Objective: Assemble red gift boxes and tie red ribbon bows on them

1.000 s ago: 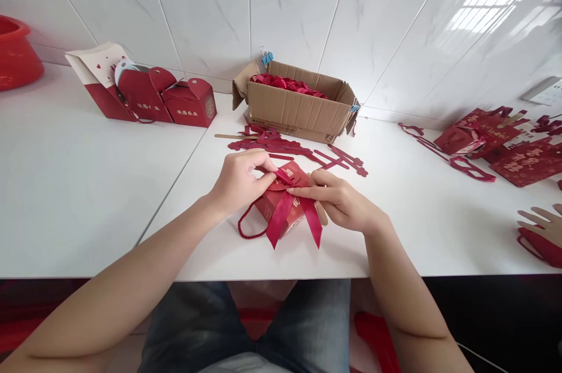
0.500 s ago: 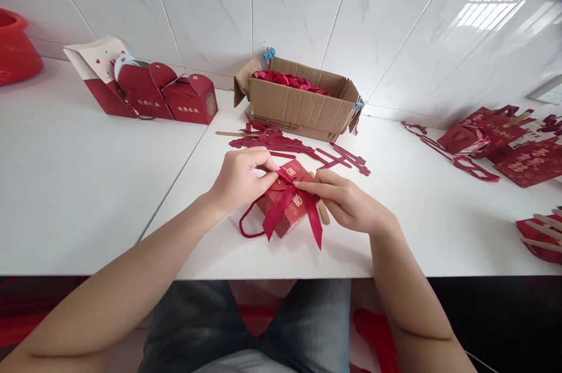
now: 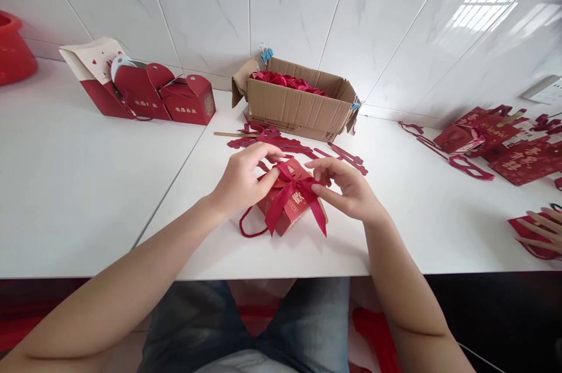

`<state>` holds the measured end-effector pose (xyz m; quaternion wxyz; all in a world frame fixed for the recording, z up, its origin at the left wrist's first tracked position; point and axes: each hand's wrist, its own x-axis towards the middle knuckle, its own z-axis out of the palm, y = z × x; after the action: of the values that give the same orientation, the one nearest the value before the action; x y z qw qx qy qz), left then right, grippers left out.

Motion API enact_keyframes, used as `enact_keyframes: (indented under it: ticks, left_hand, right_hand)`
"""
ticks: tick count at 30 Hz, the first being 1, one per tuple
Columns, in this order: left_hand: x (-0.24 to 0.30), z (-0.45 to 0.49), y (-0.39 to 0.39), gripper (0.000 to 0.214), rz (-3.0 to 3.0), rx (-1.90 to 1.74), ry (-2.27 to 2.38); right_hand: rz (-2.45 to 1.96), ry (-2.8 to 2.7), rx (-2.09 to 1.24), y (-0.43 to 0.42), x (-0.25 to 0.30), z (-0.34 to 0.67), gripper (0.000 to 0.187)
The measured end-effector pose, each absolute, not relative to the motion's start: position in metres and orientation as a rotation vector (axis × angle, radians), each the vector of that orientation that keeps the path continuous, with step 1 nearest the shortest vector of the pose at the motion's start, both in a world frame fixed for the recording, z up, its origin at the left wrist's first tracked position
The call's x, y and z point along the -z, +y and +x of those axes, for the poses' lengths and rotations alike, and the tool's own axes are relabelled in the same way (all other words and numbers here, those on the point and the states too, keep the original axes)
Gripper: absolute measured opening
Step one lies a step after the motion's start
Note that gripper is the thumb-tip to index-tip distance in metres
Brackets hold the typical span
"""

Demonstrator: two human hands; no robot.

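Observation:
A small red gift box (image 3: 287,215) with gold characters lies on the white table (image 3: 88,185) in front of me, a red cord handle trailing to its left. A dark red ribbon bow (image 3: 293,184) sits on top, its two tails hanging toward me. My left hand (image 3: 243,177) pinches the bow's left loop between thumb and forefinger. My right hand (image 3: 346,188) pinches the bow's right side, its other fingers spread above the box.
A cardboard box (image 3: 298,106) full of red ribbons stands behind, with red paper cut-outs (image 3: 281,141) and a wooden stick before it. Finished red boxes (image 3: 149,95) stand at the back left. More red boxes (image 3: 496,136) lie right, where another person's hand (image 3: 542,226) rests on one.
The bow has taken shape on the box. My right hand lifted and opened its outer fingers; my left fingers loosened slightly. The other person's hand at the right edge shifted.

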<state>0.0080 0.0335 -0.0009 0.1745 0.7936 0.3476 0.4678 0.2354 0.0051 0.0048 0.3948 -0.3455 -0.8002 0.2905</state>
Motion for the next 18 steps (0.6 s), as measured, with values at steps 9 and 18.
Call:
enact_keyframes:
  ticks: [9, 18]
  left_hand:
    - [0.002, 0.009, 0.033, 0.03, 2.236, -1.091, 0.961]
    - [-0.001, 0.01, 0.032, 0.006, 2.103, -1.039, 0.934]
  right_hand:
    - [-0.977, -2.04, -0.636, 0.01, -0.006, 0.241, 0.031]
    - [-0.963, -2.106, -0.61, 0.012, -0.01, 0.249, 0.006]
